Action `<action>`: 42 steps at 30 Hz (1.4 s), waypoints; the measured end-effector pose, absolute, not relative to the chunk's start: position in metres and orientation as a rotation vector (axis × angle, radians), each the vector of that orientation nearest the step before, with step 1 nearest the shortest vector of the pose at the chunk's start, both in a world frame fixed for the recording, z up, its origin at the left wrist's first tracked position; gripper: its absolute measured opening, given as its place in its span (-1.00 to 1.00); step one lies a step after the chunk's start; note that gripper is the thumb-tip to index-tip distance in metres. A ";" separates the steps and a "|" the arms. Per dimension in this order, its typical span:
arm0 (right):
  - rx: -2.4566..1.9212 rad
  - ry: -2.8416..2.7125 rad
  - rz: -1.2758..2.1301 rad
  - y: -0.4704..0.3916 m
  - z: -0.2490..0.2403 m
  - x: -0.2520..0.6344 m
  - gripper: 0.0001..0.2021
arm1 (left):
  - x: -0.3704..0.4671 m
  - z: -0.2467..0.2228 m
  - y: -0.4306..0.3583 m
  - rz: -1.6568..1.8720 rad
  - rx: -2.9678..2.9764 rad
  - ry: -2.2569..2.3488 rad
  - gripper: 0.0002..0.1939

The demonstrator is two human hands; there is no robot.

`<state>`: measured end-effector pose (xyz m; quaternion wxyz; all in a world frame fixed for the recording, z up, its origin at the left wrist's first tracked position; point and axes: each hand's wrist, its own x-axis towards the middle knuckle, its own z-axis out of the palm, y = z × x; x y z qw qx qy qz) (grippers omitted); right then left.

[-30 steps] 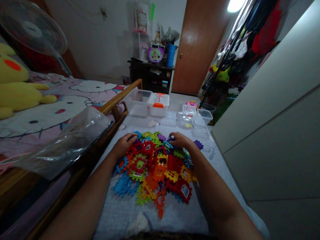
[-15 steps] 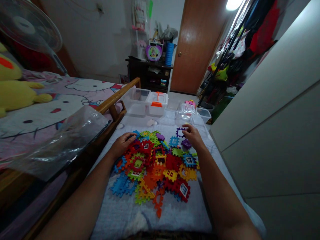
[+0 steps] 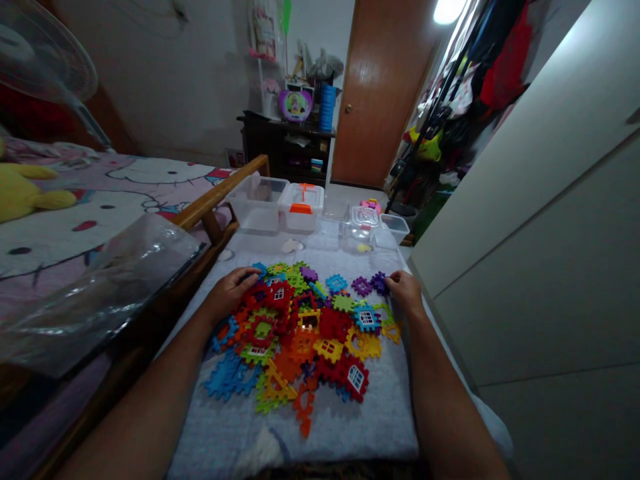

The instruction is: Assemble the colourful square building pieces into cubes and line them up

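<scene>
A heap of colourful plastic building pieces with toothed edges (image 3: 287, 363) covers the middle of the cloth. My right hand (image 3: 404, 291) pinches a dark purple toothed piece (image 3: 379, 283) at the heap's far right. Beside it on the left is another purple piece (image 3: 361, 287), with a light blue frame piece (image 3: 336, 284) further left. My left hand (image 3: 234, 288) rests at the heap's far left edge, fingers stretched out, fingertips by a blue piece (image 3: 259, 269). A blue piece with a white window (image 3: 367, 318) and yellow pieces (image 3: 363, 343) lie nearer me.
Behind the heap stand a clear open bin (image 3: 257, 207), a lidded box with orange clips (image 3: 301, 208) and smaller clear containers (image 3: 364, 220). A wooden bed rail (image 3: 220, 193) with a plastic bag (image 3: 125, 287) runs along the left. White cabinet doors (image 3: 540, 267) flank the right.
My right hand has moved down and rightward with the purple piece, from above the heap to beside the other purple piece. My left hand stays in place. The view has shifted slightly right.
</scene>
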<state>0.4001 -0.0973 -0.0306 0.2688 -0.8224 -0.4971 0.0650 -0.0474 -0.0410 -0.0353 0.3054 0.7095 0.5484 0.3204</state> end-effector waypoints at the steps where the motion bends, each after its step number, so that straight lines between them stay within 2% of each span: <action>1: -2.254 -1.378 0.146 -0.098 -0.031 0.401 -0.85 | -0.047 -0.035 -0.041 0.843 1.874 1.457 -0.34; 8: -2.247 -1.665 0.199 -0.104 -0.030 0.406 -0.51 | -0.046 -0.032 -0.043 0.849 1.858 1.461 -0.34; 14: -2.300 -1.784 0.169 -0.105 -0.034 0.401 -0.56 | -0.046 -0.033 -0.042 0.861 1.857 1.456 -0.33; 20: -2.381 -1.534 0.005 -0.102 -0.037 0.403 -0.46 | -0.049 -0.036 -0.040 0.864 1.860 1.446 -0.30; 26: -2.476 -1.472 -0.004 -0.102 -0.038 0.402 -0.36 | -0.051 -0.040 -0.038 0.824 1.840 1.472 -0.31; 32: -2.487 -1.436 0.019 -0.101 -0.036 0.403 -0.50 | -0.051 -0.039 -0.038 0.833 1.872 1.471 -0.34; 42: -2.541 -1.127 -0.089 -0.092 -0.035 0.402 -0.39 | -0.055 -0.046 -0.036 0.817 1.863 1.462 -0.36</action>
